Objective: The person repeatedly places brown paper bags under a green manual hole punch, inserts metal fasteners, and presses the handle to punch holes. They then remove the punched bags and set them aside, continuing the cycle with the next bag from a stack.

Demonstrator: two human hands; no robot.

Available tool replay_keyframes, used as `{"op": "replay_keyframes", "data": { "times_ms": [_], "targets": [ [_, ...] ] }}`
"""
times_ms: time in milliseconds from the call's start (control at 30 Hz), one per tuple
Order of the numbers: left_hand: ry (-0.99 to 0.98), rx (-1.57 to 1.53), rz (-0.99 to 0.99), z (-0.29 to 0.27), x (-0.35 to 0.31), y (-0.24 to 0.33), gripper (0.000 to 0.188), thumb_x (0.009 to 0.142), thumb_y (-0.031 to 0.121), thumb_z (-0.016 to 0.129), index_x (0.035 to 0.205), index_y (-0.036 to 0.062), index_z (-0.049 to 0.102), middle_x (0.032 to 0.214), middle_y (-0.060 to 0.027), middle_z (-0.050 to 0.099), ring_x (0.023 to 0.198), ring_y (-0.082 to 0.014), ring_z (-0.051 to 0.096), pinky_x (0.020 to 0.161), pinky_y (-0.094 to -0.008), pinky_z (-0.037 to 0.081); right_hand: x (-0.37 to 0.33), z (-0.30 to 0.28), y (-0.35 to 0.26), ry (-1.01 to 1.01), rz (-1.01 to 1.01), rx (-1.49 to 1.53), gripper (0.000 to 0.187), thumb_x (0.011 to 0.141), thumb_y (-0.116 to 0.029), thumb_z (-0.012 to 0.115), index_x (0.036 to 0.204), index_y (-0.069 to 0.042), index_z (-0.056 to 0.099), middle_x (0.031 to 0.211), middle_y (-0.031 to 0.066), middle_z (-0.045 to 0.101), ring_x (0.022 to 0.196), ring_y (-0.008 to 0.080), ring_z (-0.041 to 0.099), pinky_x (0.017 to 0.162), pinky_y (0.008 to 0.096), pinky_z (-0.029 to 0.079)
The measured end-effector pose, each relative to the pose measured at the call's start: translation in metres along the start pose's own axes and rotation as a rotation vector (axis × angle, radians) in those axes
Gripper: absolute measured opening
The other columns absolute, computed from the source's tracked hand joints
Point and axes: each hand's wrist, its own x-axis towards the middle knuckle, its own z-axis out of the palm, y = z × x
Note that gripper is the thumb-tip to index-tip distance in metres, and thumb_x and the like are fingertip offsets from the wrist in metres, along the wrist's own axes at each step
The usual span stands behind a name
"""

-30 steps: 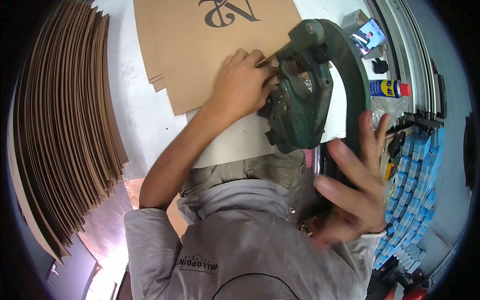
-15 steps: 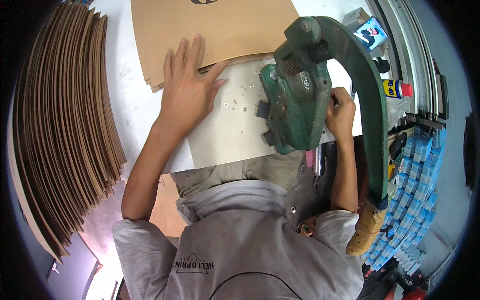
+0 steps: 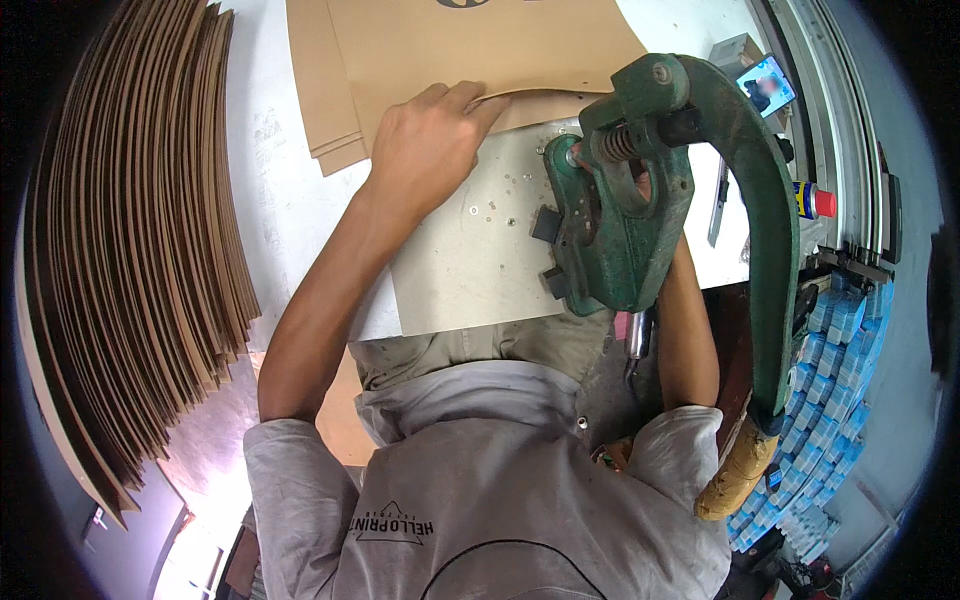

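Observation:
My left hand (image 3: pixel 428 140) rests on the near edge of a stack of brown cardboard sheets (image 3: pixel 480 45), with the fingers curled over the top sheet's edge. A green cast-iron hand press (image 3: pixel 625 215) stands on a grey plate (image 3: pixel 465 265) just right of that hand. My right forearm runs up behind the press. My right hand (image 3: pixel 641 185) is tucked into the gap under the press head and is mostly hidden. The press's long curved lever (image 3: pixel 775 260) hangs down on the right, ending in a tape-wrapped grip (image 3: pixel 738 472).
A tall fanned stack of cardboard sheets (image 3: pixel 140 260) fills the left side. Small metal eyelets (image 3: pixel 497 203) lie scattered on the plate. A phone (image 3: pixel 768 85), a spray can (image 3: pixel 812 200) and several blue boxes (image 3: pixel 830 400) sit on the right.
My left hand went from flat on the cardboard to curled at the sheet's edge. My right hand, up in the air a second ago, has come down and gone in under the press head.

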Motion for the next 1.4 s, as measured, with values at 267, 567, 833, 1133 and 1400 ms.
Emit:
{"op": "replay_keyframes", "data": {
  "times_ms": [267,567,833,1133,1400],
  "targets": [
    [0.052,-0.071,-0.039,0.001,0.009,0.014,0.042,0.076,-0.003,0.061,0.112,0.0136,0.076,0.113,-0.0062,0.074,0.097,-0.0279,0.072,0.082,-0.0406,0.060,0.000,-0.015,0.008,-0.069,0.040,-0.244,0.031,0.092,-0.011,0.071,0.120,0.001,0.065,0.110,0.0099,0.071,0.094,0.0158,0.067,0.085,0.0304,0.055],
    [0.085,-0.366,-0.068,-0.004,0.020,0.055,0.028,0.078,0.000,0.065,0.103,0.0057,0.076,0.105,-0.0099,0.073,0.091,-0.0320,0.070,0.081,-0.0425,0.058,0.008,0.004,-0.037,0.225,0.602,0.503,0.033,0.105,-0.020,0.053,0.130,0.000,0.062,0.116,0.0122,0.072,0.096,0.0191,0.072,0.082,0.0321,0.060],
    [0.043,-0.387,-0.087,-0.001,0.012,0.075,0.026,0.081,0.018,0.077,0.102,0.0018,0.078,0.104,-0.0091,0.069,0.102,-0.0295,0.060,0.090,-0.0401,0.047,-0.006,-0.009,-0.030,0.085,0.400,0.421,0.027,0.104,-0.017,0.054,0.120,-0.003,0.071,0.114,0.0116,0.073,0.098,0.0198,0.072,0.087,0.0322,0.060],
    [0.045,-0.389,-0.121,0.009,0.015,0.073,0.024,0.076,0.017,0.081,0.095,0.0014,0.077,0.101,-0.0092,0.068,0.101,-0.0306,0.062,0.089,-0.0425,0.049,-0.062,-0.082,-0.192,-0.193,-0.291,-0.791,0.039,0.093,-0.036,0.066,0.126,-0.015,0.071,0.138,0.0026,0.059,0.129,0.0344,0.032,0.100,0.0574,0.019],
    [0.050,-0.379,-0.042,0.008,0.016,0.077,0.024,0.076,0.016,0.080,0.094,0.0010,0.077,0.104,-0.0090,0.069,0.101,-0.0310,0.064,0.089,-0.0437,0.051,-0.094,-0.031,-0.204,-0.588,-0.447,-0.820,0.049,0.092,-0.055,0.064,0.132,-0.026,0.070,0.160,0.0077,0.045,0.154,0.0518,0.015,0.116,0.0785,0.007]
  ]
}}
